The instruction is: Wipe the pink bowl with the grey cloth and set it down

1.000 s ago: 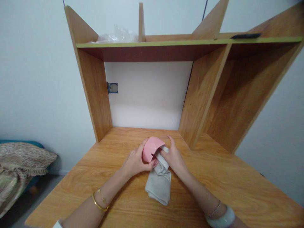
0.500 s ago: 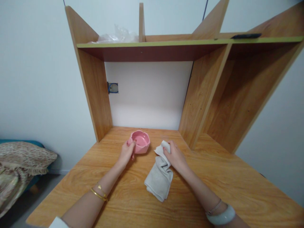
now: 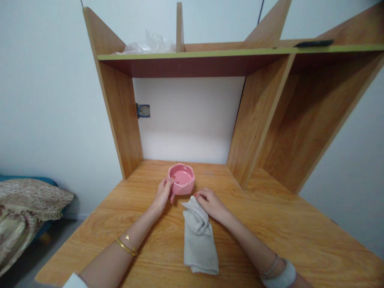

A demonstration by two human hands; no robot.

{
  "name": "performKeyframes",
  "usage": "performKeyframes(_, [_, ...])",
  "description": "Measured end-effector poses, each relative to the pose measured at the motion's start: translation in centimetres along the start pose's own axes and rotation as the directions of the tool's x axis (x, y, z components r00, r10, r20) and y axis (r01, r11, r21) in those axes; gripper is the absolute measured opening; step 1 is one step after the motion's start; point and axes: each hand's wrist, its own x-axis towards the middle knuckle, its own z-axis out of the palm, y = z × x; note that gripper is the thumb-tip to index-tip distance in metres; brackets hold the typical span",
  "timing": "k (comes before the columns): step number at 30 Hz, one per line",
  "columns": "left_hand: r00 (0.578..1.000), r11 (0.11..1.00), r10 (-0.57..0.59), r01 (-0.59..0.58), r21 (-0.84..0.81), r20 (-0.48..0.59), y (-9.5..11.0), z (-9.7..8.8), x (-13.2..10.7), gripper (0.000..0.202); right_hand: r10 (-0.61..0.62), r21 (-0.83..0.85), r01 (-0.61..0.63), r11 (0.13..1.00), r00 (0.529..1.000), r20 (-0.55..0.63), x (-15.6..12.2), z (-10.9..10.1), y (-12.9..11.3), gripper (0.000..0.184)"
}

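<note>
A pink ashtray-like dish stands upright on the wooden desk, near the back. My left hand grips its near left rim with thumb and fingers. A grey folded cloth lies lengthwise on the desk just in front of the dish. My right hand rests on the cloth's far end, fingers curled and pressing it down. Both wrists wear bracelets.
The desk has a hutch with an upright side panel at left and a divider at right. A crumpled clear plastic bag and a dark flat object lie on the top shelf. A bed with patterned bedding is at far left.
The dish went from tilted against the cloth in both hands to upright on the desk, held by my left hand. My right hand laid the cloth down flat.
</note>
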Motion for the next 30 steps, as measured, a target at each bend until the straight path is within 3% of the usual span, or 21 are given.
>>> performKeyframes(5, [0.998,1.000,-0.014,0.014,0.012,0.056,0.6,0.9,-0.9,0.039,0.083,0.177,-0.053,0.983,0.982,-0.171,0.5,-1.0,0.0,0.038])
performKeyframes(9, [0.992,1.000,-0.024,0.022,0.021,0.121,1.2,1.9,-1.8,0.048,0.184,0.311,-0.136,0.941,0.974,-0.133,0.3,-0.8,-0.5,0.050])
performKeyframes(12, [0.983,0.998,-0.020,0.010,0.055,0.182,1.1,2.4,-2.2,0.057,0.212,0.343,-0.166,0.925,0.972,-0.102,0.1,-0.8,-1.1,0.048])
performKeyframes(16, [0.967,0.996,-0.030,0.008,0.089,0.252,0.4,2.8,-2.3,0.068,0.205,0.257,-0.161,0.953,0.966,-0.156,0.1,-1.2,-1.1,0.040])
performKeyframes(20, [0.950,0.994,-0.011,-0.025,0.111,0.312,-0.3,2.6,-2.3,0.072,0.228,0.194,-0.187,0.963,0.949,-0.217,0.5,-2.3,0.1,0.044])
performKeyframes(23, [0.959,0.961,0.047,-0.119,0.249,0.278,-0.3,2.1,-2.0,0.054,0.258,0.102,-0.238,0.966,0.921,-0.291,0.8,-3.7,1.5,0.050])
performKeyframes(26, [0.948,0.864,0.162,-0.270,0.425,0.274,0.1,1.6,-1.8,0.029,0.196,-0.094,-0.258,0.961,0.885,-0.423,1.0,-5.3,3.2,0.048])
performKeyframes(30, [0.930,0.750,0.199,-0.348,0.563,0.310,0.2,1.2,-1.6,0.023,0.222,-0.222,-0.355,0.908,0.857,-0.465,0.9,-7.1,5.2,0.045])
